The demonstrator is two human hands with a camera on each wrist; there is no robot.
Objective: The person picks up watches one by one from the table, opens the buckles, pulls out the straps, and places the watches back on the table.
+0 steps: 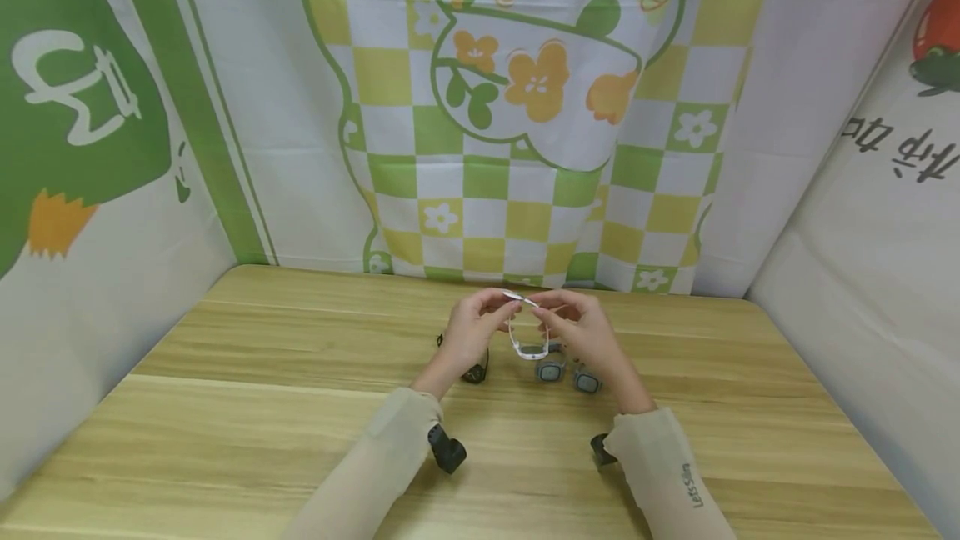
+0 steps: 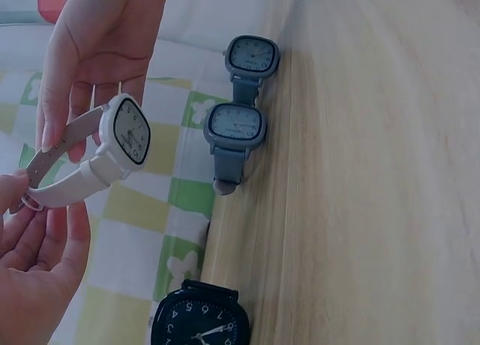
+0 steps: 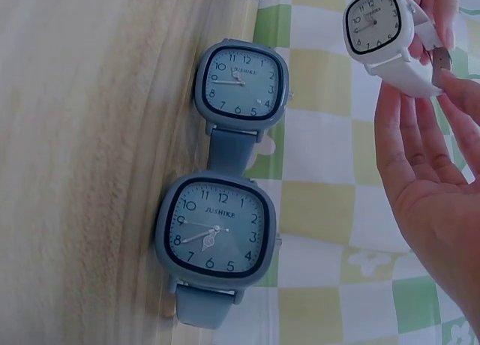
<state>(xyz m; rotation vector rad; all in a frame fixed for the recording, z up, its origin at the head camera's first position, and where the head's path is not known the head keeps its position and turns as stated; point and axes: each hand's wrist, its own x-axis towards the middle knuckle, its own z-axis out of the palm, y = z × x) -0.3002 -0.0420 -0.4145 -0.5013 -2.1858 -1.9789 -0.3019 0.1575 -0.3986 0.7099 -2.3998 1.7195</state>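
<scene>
A white wristwatch [image 1: 532, 353] with a square, rounded dial hangs in the air between both hands, its strap forming a loop. At the strap's buckle end, the left hand [image 1: 469, 330] pinches the band between thumb and fingers. My right hand [image 1: 587, 332] pinches the strap from the other side, thumb against the band. In the left wrist view the white watch [image 2: 132, 131] faces right, with the buckle [image 2: 31, 202] beside the left fingertips. Two grey-blue watches [image 3: 217, 229] stand on the table below the right hand. A black watch [image 2: 201, 321] sits below the left hand.
The wooden table [image 1: 300, 423] carries the standing watches near its middle. Behind its far edge hangs a green and yellow checked curtain [image 1: 480, 215]. Printed white cloths [image 1: 862, 257] flank both sides. Black straps with small devices [image 1: 447, 450] sit at the wrists.
</scene>
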